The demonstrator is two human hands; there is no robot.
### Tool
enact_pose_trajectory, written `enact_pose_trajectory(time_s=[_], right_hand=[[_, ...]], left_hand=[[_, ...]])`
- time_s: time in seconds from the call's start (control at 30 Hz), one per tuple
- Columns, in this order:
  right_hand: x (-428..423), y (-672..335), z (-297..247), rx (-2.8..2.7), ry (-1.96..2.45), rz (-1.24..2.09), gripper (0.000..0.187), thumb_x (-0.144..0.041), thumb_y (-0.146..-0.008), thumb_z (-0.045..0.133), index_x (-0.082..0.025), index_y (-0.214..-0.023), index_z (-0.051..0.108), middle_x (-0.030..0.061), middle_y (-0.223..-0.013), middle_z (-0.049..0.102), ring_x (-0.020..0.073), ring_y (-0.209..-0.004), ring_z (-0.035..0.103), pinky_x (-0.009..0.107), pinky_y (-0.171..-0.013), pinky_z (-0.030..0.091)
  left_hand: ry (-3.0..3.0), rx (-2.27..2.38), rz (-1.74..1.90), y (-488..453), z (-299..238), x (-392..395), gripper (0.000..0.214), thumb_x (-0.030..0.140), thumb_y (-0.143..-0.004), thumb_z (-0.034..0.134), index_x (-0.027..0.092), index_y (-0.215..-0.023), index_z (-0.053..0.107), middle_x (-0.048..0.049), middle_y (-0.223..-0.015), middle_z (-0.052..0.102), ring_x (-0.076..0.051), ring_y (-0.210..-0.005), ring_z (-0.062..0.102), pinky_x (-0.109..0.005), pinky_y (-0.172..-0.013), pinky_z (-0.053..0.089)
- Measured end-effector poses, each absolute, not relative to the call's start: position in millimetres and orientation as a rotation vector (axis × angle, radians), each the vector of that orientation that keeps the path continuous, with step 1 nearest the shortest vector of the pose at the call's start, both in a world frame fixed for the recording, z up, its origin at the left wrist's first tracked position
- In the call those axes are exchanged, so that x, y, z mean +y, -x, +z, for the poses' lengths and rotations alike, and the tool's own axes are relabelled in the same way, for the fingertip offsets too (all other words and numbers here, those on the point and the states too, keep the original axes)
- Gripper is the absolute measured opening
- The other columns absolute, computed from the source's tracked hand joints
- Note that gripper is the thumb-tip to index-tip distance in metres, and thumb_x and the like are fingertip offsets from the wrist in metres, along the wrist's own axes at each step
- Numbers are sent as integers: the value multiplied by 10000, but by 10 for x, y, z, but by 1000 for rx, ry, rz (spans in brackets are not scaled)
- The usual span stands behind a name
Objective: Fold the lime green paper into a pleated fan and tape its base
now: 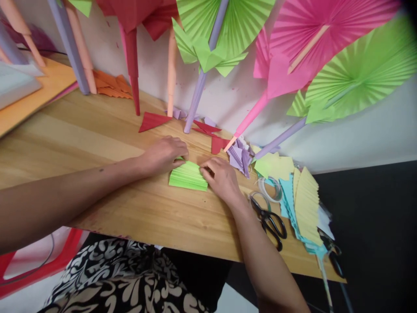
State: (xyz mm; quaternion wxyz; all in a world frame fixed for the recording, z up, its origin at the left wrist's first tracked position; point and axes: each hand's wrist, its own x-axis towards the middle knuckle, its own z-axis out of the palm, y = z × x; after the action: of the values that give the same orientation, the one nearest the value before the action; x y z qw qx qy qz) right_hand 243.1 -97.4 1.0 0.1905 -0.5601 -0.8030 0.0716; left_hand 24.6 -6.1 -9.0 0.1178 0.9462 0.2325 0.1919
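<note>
A lime-green pleated paper (pixel 188 177) lies on the wooden table in front of me, its narrow folds running side to side. My left hand (pixel 167 153) is at its far left corner, fingers curled and pressed together on the edge. At the right end, my right hand (pixel 220 177) pinches the paper's far right corner between thumb and fingers. Part of the far edge is hidden beneath the fingers.
Finished paper fans on rolled sticks lean against the wall, among them a green fan (pixel 228 26) and a pink fan (pixel 329 30). Black scissors (pixel 273 224) and a tape roll (pixel 271 190) lie right of my right arm. Yellow pleated paper (pixel 306 204) sits by the right edge.
</note>
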Motion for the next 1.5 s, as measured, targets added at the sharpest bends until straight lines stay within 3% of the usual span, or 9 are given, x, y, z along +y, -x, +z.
enact_pose_trajectory(time_s=[0.2, 0.43, 0.8, 1.07, 1.3, 1.5], right_hand=[[-953, -2448, -26, -2212, 1590, 226, 71, -203, -913, 615, -207, -876, 675, 29, -846, 686, 186, -807, 596, 306, -743, 405], [-983, -2461, 49, -2308, 1628, 184, 101, -220, -954, 591, -203, -934, 689, 40, -923, 704, 186, -875, 622, 296, -781, 419], [-967, -2386, 213, -2517, 1695, 27, 129, -155, -937, 574, -186, -843, 655, 24, -854, 651, 152, -755, 590, 270, -631, 347], [-1080, -2491, 59, -2475, 1597, 44, 239, -162, -996, 486, -204, -838, 660, 27, -854, 639, 129, -738, 585, 254, -612, 353], [-1121, -2459, 103, -2496, 1572, -3, 217, -255, -1003, 527, -197, -839, 656, 26, -864, 663, 123, -735, 593, 259, -603, 361], [-1143, -2410, 129, -2549, 1619, -98, 243, -196, -1009, 489, -207, -827, 649, 22, -836, 654, 129, -698, 577, 280, -568, 329]], left_hand=[[-2733, 703, 580, -257, -131, -10, 159, 187, -907, 570, 172, -955, 721, -61, -946, 714, -210, -909, 606, -320, -809, 396], [-2774, 707, 520, -232, -98, -8, 179, 219, -921, 566, 163, -838, 715, -55, -882, 698, -204, -867, 602, -329, -788, 381], [-3011, 512, 616, -225, -73, -7, 265, 202, -959, 541, 171, -715, 637, -33, -737, 637, -192, -756, 535, -340, -716, 305], [-3092, 419, 588, -216, -14, -86, 251, 120, -946, 519, 165, -719, 616, -43, -745, 616, -196, -752, 509, -350, -747, 309], [-3080, 404, 459, -212, 49, -143, 194, 132, -920, 518, 164, -741, 586, -55, -781, 603, -196, -708, 501, -348, -719, 340], [-2958, 412, 350, -190, 58, -119, 194, 150, -914, 523, 168, -731, 585, -63, -785, 598, -194, -679, 493, -339, -687, 362]])
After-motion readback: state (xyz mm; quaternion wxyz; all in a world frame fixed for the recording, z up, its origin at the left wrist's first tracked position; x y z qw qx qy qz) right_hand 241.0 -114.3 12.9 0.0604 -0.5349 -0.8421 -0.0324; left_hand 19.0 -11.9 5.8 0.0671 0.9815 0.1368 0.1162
